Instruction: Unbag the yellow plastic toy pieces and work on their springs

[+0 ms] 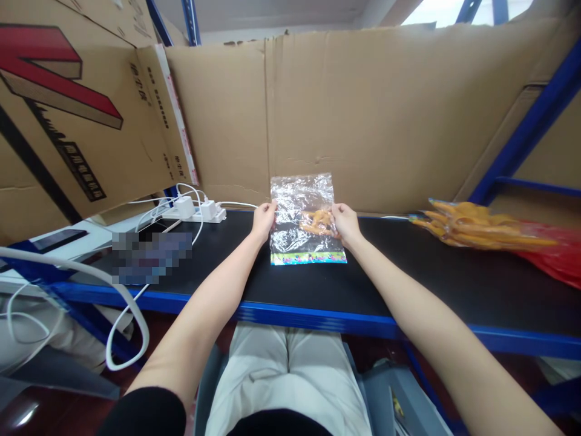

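Between my two hands a clear plastic bag point(290, 236) is held up above the black tabletop point(290, 287). A colourful printed strip runs along its lower edge. Inside the bag, toward its right side, lies an orange-yellow item point(318, 222) whose exact kind I cannot make out through the shiny film. My left hand point(264, 219) pinches the bag's left edge. At the right edge, beside the orange-yellow item, my right hand point(345, 223) grips the bag with its fingers closed.
Several bagged orange-yellow items point(481, 225) lie at the right, next to a red plastic bag point(556, 251). A white power strip point(213, 213) with chargers and cables stands at the left. Cardboard point(363, 115) walls the back; a blue rail point(318, 316) edges the front.
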The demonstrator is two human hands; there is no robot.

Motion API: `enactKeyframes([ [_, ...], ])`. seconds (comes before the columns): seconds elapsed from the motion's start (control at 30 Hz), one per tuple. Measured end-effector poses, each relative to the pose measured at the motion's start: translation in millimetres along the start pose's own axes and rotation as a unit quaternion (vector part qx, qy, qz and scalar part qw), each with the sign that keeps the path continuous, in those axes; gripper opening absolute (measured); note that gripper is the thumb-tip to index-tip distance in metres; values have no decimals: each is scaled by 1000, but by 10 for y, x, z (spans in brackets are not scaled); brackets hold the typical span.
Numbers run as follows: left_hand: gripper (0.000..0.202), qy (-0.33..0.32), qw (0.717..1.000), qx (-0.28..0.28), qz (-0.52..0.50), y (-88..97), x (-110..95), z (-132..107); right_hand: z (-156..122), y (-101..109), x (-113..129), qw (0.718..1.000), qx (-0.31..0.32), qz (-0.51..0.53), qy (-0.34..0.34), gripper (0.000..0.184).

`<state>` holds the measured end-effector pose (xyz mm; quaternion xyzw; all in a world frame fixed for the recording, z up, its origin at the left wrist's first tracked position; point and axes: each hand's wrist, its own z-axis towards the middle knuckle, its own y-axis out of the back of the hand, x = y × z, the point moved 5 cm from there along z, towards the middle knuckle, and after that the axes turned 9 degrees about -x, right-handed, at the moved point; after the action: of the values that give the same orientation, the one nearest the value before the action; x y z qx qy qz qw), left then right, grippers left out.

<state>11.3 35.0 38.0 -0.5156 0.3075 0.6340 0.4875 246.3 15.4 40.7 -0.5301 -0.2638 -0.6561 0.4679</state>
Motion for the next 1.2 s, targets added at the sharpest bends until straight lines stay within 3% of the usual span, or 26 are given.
enactKeyframes([
  [0.23, 21, -25, 999, -32, -2, 17, 34, 41, -29, -17, 4, 999, 24, -31, 19, 25],
  [0.4, 6, -24, 1000, -18, -3, 19, 22, 52, -18, -14, -2, 1000, 25, -13, 13, 26],
  [0.6, 14, -23, 998, -50, -12, 56, 2, 35, -26, -19, 44, 1000, 5, 0, 13, 20],
  [0.77, 20, -21, 997, -70, -24, 79, -1, 42, -28, -42, -4, 999, 35, 3, -33, 11],
  [0.97, 33, -36, 998, -54, -11, 78, 2, 58, -19, -46, -78, 998, 45, 3, -37, 21],
  [1.2, 8, -35, 997, -68, 7, 100, 33, 80, -64, -61, 9, 998, 45, -30, 26, 24],
])
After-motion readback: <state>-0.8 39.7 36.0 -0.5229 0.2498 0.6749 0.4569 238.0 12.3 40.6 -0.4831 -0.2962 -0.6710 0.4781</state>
